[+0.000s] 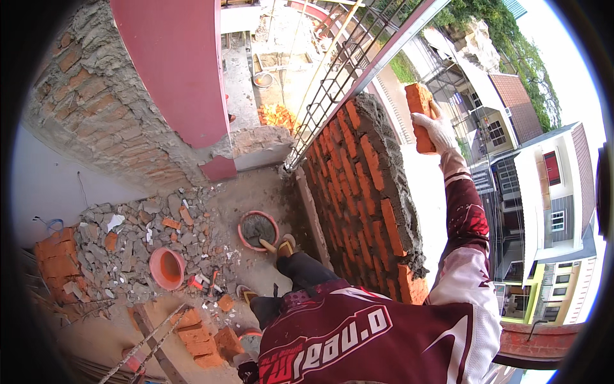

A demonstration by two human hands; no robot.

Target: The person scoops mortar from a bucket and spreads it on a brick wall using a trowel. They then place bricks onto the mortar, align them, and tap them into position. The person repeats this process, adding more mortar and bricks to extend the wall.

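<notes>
1. Head view, left: rubble (pixel 131 256) strewn over the concrete floor (pixel 224 192), a red bucket (pixel 167 269) at its right side.
2. Left hand hidden; I cannot tell its fingers' state.
3. Mid-scene, a mortar bucket (pixel 258 229) stands beside a foot (pixel 286 246).
4. Near, large white-and-red lettering (pixel 339 339) crosses a maroon shirt (pixel 409 326).
5. Right, a brick wall (pixel 348 192), rough mortar along its top.
6. Farther right, the gloved right hand (pixel 440 126) grasps a brick (pixel 419 101), raised beside the wall's far end.
7. Far right, houses (pixel 550 192).
</notes>
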